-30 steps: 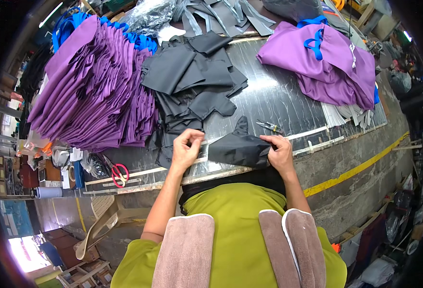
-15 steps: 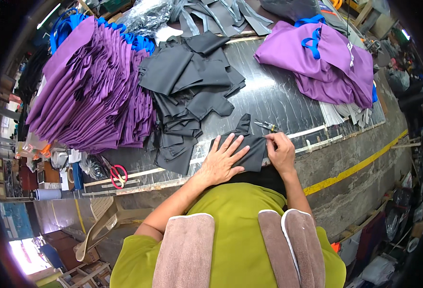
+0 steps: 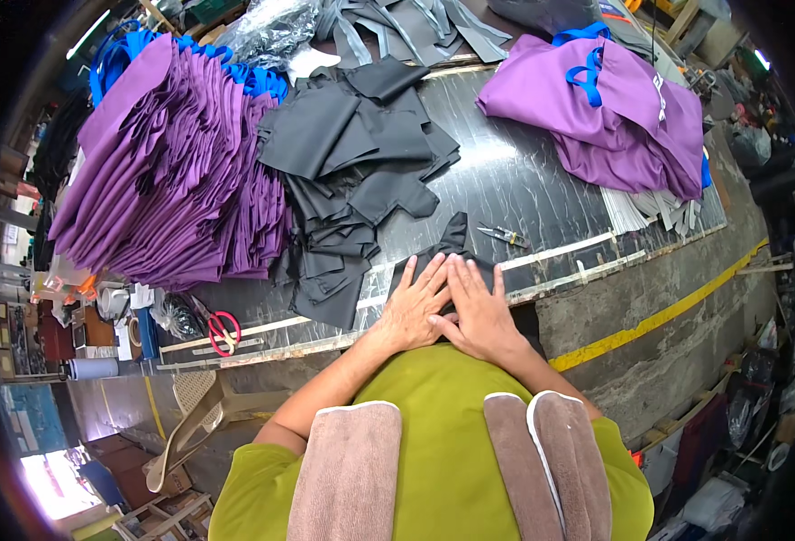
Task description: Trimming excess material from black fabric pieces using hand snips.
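Observation:
My left hand (image 3: 414, 305) lies flat, fingers spread, on a black fabric piece (image 3: 452, 236) at the table's near edge. Beside it, my right hand (image 3: 479, 311) also rests flat on the fabric, its fingers stretched out and its fingertips close to those of the left. Both hands cover most of the piece; a narrow strip of it sticks out beyond the fingers. Just past my right hand lies a small pair of thread snips (image 3: 504, 236). To the left of my hands, a loose pile of similar black fabric pieces (image 3: 352, 135) is heaped on the table.
A tall stack of folded purple fabric (image 3: 172, 171) with blue straps fills the table's left. Purple fabric items (image 3: 596, 117) with blue handles lie at the right. Red-handled scissors (image 3: 223, 334) rest near the left front edge. Grey strips (image 3: 406, 32) lie at the back.
My right hand has let go of the fabric's right edge, moved left and flattened beside my left hand. My left hand has stayed nearly in place.

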Demonstrator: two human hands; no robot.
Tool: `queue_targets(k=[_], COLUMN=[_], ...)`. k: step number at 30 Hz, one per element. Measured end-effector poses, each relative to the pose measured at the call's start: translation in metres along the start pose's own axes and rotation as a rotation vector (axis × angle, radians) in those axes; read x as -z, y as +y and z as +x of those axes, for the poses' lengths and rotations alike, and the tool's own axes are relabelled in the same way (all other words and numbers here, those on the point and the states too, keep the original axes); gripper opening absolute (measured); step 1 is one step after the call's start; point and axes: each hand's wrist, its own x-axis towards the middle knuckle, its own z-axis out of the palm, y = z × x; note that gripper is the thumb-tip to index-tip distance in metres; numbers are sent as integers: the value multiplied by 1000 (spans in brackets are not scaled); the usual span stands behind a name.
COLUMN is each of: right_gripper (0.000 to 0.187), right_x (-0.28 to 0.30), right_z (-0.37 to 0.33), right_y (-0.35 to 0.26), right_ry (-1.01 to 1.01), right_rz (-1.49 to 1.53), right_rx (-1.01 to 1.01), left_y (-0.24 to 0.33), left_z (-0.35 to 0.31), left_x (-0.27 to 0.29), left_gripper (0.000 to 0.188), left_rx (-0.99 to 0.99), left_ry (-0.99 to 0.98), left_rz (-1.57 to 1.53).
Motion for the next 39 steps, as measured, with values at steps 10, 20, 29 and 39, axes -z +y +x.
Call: queue_targets(k=[10, 20, 29, 39], right_gripper=[59, 57, 50, 54], right_x=[-1, 11, 27, 14], right_z=[-3, -3, 14, 18], right_y=[47, 55, 61, 43], right_ry=[372, 450, 344, 394], right_rz=[49, 88, 186, 131], right_rx=[-169, -148, -87, -74], left_y=[-6, 6, -11, -21], left_z=[16, 21, 15, 15], left_x=[32, -1, 7, 18], left_gripper=[50, 88, 90, 92], left_rx=[79, 107, 55, -48], left_ry=[110, 57, -4, -54], left_rz=[-148, 27, -3, 14])
